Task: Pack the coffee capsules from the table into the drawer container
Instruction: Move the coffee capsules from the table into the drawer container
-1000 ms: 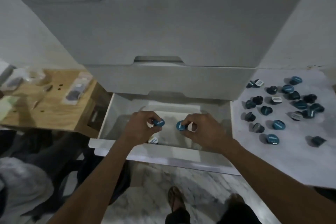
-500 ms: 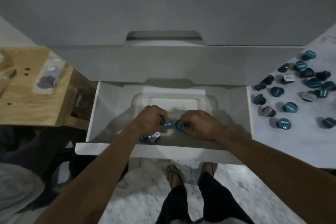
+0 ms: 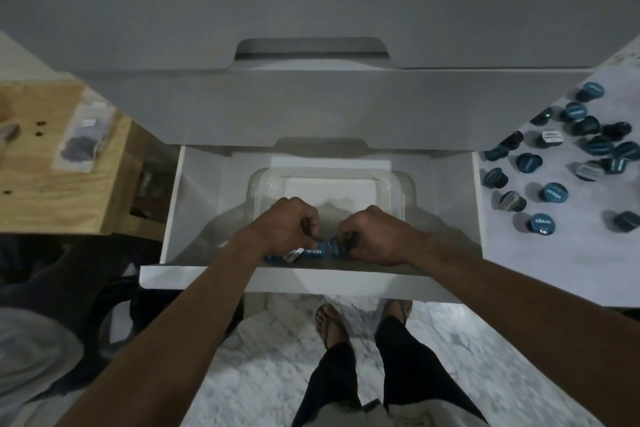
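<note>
Capsules [image 3: 323,249] pinched, both hands [image 3: 372,236] curled in container [image 3: 398,184]

Left grip [image 3: 281,226] and right grip [image 3: 373,235], fingers curled, knuckles up, close together.

White lettering on the round teal foil lids of the coffee capsules [image 3: 554,192], too blurred to read.

Bare forearms, no sleeves; black trousers [image 3: 332,388]; sandals [image 3: 330,322], probably thong style.
</note>
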